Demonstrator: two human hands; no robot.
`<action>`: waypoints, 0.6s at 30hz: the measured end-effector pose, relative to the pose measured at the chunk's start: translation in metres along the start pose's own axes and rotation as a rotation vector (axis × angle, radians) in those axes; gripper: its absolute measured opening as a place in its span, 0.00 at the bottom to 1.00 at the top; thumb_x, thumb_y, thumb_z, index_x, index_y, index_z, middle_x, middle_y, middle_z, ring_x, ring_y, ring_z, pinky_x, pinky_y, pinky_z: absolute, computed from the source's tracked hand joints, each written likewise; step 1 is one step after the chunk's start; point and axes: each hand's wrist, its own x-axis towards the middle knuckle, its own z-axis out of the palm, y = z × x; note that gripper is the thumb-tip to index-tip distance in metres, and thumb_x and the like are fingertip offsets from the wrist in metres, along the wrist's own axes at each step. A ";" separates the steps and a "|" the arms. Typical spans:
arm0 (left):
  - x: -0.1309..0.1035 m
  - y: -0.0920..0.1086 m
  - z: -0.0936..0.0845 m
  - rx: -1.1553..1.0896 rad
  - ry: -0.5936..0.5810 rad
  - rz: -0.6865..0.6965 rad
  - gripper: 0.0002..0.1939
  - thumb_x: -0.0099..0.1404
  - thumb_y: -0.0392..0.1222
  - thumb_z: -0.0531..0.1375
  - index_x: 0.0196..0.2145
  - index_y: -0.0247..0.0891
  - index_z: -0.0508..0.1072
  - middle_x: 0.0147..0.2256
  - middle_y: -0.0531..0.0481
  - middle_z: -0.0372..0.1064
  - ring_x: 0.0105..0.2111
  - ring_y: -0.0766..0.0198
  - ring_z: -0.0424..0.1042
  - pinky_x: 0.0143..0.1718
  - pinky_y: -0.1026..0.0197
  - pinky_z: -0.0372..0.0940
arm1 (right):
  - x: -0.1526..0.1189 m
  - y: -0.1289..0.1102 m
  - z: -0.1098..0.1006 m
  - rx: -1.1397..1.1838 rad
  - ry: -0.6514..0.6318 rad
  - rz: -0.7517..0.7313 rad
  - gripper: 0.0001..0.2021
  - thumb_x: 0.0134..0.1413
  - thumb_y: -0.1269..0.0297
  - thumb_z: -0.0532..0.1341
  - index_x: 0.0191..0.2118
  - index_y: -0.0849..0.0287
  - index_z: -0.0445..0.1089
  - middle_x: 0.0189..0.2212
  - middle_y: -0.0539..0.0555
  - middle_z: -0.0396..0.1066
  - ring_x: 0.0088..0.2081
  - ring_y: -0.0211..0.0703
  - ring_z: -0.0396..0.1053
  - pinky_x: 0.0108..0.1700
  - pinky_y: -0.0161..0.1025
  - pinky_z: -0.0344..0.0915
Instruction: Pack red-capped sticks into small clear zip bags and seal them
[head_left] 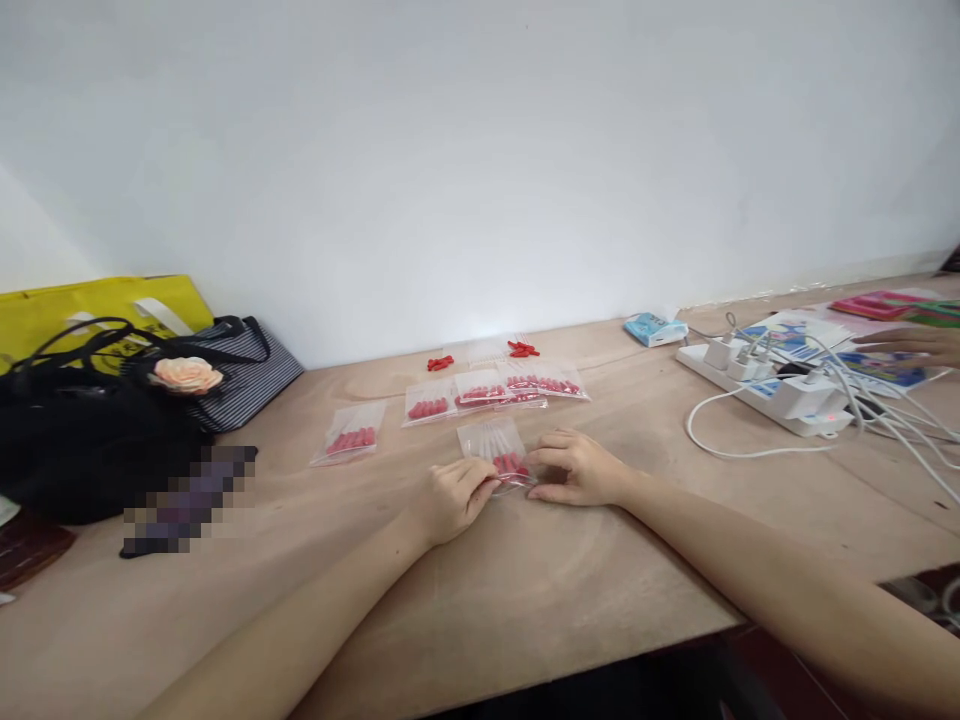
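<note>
A small clear plastic bag (489, 438) with several red pieces (510, 466) inside lies on the wooden table (480, 600). My left hand (457, 497) pinches the near left edge of this bag. At its right side is my right hand (574, 467), fingers curved and apart, the fingertips close to the red pieces. Behind the hands, more clear bags (431, 402) of red pieces lie side by side, some overlapping. One further bag (352, 433) rests to the left. Two loose heaps of red pieces (440, 363) (523, 349) are near the wall.
A white power strip (757, 388) with chargers and tangled cables stands at right, beside a blue packet (655, 329). Another person's hand (911, 343) is at the far right. Black, striped and yellow bags (180, 300) and a blurred dark object (191, 500) are at left.
</note>
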 end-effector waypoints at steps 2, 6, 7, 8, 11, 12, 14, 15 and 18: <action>0.001 -0.006 -0.004 -0.041 -0.016 -0.004 0.11 0.61 0.45 0.55 0.41 0.39 0.68 0.39 0.46 0.72 0.37 0.61 0.72 0.39 0.60 0.66 | -0.001 0.002 0.000 -0.055 0.008 -0.018 0.14 0.53 0.57 0.56 0.42 0.59 0.67 0.28 0.53 0.67 0.31 0.38 0.64 0.35 0.36 0.56; -0.009 -0.020 -0.014 -0.034 -0.010 0.060 0.13 0.59 0.44 0.58 0.41 0.39 0.70 0.40 0.45 0.72 0.42 0.59 0.70 0.43 0.58 0.66 | 0.000 0.004 0.002 -0.203 0.046 -0.111 0.10 0.57 0.62 0.52 0.37 0.60 0.68 0.25 0.52 0.67 0.29 0.37 0.62 0.34 0.37 0.54; -0.011 -0.022 -0.015 -0.002 0.004 0.078 0.11 0.60 0.43 0.56 0.40 0.39 0.71 0.39 0.46 0.72 0.41 0.59 0.71 0.42 0.58 0.67 | 0.001 0.004 0.003 -0.240 0.058 -0.140 0.10 0.58 0.63 0.51 0.35 0.60 0.68 0.24 0.52 0.67 0.28 0.37 0.62 0.33 0.37 0.54; -0.014 -0.024 -0.015 0.033 0.012 0.091 0.10 0.61 0.41 0.55 0.40 0.40 0.72 0.38 0.46 0.73 0.40 0.59 0.71 0.41 0.59 0.67 | 0.002 0.004 0.004 -0.272 0.068 -0.167 0.11 0.58 0.65 0.50 0.33 0.60 0.68 0.23 0.51 0.67 0.26 0.36 0.61 0.33 0.37 0.53; -0.016 -0.024 -0.011 0.081 -0.026 0.116 0.10 0.63 0.39 0.53 0.38 0.41 0.73 0.38 0.47 0.73 0.38 0.60 0.73 0.39 0.59 0.69 | 0.005 0.004 0.007 -0.332 0.071 -0.218 0.13 0.59 0.68 0.48 0.29 0.61 0.67 0.20 0.50 0.64 0.23 0.34 0.58 0.32 0.37 0.52; -0.016 -0.024 -0.009 0.076 -0.045 0.117 0.11 0.63 0.39 0.52 0.38 0.41 0.73 0.38 0.47 0.73 0.37 0.61 0.73 0.39 0.59 0.69 | 0.005 0.003 0.008 -0.339 0.065 -0.227 0.13 0.59 0.69 0.47 0.28 0.61 0.66 0.19 0.50 0.64 0.22 0.34 0.57 0.32 0.37 0.52; -0.014 -0.024 -0.005 0.052 -0.053 0.118 0.12 0.64 0.39 0.50 0.36 0.41 0.74 0.38 0.47 0.73 0.37 0.61 0.73 0.39 0.59 0.70 | 0.005 0.003 0.008 -0.345 0.057 -0.234 0.14 0.58 0.71 0.47 0.26 0.61 0.65 0.19 0.50 0.63 0.22 0.34 0.56 0.32 0.37 0.51; -0.012 -0.025 -0.003 0.040 -0.042 0.114 0.13 0.64 0.39 0.50 0.35 0.41 0.74 0.37 0.47 0.73 0.37 0.61 0.73 0.39 0.59 0.70 | 0.005 0.004 0.008 -0.348 0.055 -0.232 0.14 0.58 0.71 0.47 0.25 0.61 0.64 0.19 0.50 0.63 0.22 0.33 0.56 0.32 0.37 0.50; -0.006 -0.028 -0.001 0.022 -0.019 0.079 0.13 0.64 0.39 0.49 0.34 0.40 0.74 0.37 0.47 0.73 0.36 0.63 0.73 0.40 0.61 0.69 | 0.003 0.006 0.007 -0.369 0.058 -0.201 0.14 0.57 0.71 0.48 0.24 0.60 0.65 0.19 0.50 0.63 0.23 0.34 0.56 0.32 0.38 0.49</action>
